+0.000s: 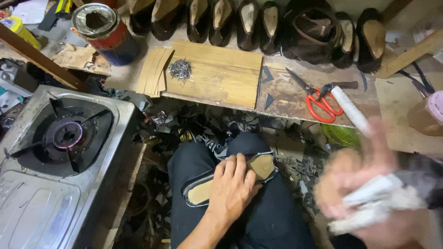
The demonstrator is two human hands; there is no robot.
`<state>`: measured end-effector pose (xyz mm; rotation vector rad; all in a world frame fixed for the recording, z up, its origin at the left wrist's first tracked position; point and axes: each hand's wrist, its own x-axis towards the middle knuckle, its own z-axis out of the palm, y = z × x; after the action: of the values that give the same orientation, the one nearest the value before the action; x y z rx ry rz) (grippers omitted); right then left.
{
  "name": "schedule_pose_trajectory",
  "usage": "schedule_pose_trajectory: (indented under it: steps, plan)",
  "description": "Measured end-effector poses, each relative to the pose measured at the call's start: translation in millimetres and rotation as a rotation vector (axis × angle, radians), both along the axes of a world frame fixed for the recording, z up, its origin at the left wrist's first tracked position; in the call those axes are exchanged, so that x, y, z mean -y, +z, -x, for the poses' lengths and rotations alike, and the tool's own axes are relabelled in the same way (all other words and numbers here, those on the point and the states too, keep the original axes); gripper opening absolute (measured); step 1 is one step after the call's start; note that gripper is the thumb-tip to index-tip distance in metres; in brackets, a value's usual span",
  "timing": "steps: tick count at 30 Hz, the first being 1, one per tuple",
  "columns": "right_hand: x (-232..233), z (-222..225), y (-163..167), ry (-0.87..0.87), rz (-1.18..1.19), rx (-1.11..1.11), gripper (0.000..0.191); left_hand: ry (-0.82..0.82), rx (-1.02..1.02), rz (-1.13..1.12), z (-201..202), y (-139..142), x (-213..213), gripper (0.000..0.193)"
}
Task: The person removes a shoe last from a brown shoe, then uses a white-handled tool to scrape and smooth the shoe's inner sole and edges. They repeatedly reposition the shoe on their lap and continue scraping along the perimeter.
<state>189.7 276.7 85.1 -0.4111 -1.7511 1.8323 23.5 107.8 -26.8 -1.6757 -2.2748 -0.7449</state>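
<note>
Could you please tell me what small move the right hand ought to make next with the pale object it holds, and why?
Probably bring the right hand over to the shoe on the lap. The left hand already presses the shoe flat, sole side up, while the right hand, blurred, holds a pale object well off to the side.

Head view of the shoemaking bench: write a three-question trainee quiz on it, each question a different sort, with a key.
1. True or false: the gas burner is lit.
2. What does the left hand press on? A) scissors B) shoe on the lap C) tin can
3. What lies heaped on the wooden board?

Key: 1 true, a flame glows. 2 B, the shoe. 3 small nails. The right hand is too blurred to quiz.
</note>
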Motion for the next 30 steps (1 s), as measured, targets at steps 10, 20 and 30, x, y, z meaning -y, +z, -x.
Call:
schedule_pose_trajectory:
  steps: [10, 20, 30]
  plan:
    - [-18.2, 19.1, -85.0, 0.394, 0.285, 0.908, 0.033, 0.005, -0.031, -0.063, -1.3, -5.7, 6.9, 0.032]
    - [-59.0, 92.3, -59.2, 0.693, -0.019, 1.37, 0.022, 0.011, -0.138, -0.098, -9.6, -11.8, 9.2, 0.023]
    - [12.7, 83.0, -79.8, 0.133, -0.224, 0.954, 0.024, 0.074, -0.087, -0.081, 20.8, -9.0, -2.2, 0.027]
